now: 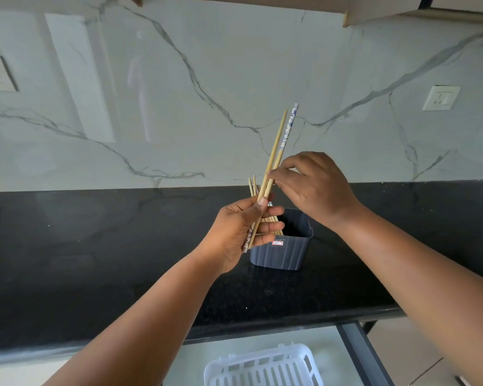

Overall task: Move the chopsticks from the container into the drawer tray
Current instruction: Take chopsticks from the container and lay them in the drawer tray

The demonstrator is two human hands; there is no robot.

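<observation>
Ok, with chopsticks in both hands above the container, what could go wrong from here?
1. The left hand holds a loose, fanned bundle of chopsticks; one could slip onto the black counter.
2. The right hand only pinches the two long chopsticks, which may twist free.
3. The white tray sits low in the open drawer; dropped sticks might miss it.

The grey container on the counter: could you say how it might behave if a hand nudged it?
The grey container looks like thin plastic, so probably light and apt to slide on the glossy black counter. Its squat, wide shape suggests it would rarely tip.
</observation>
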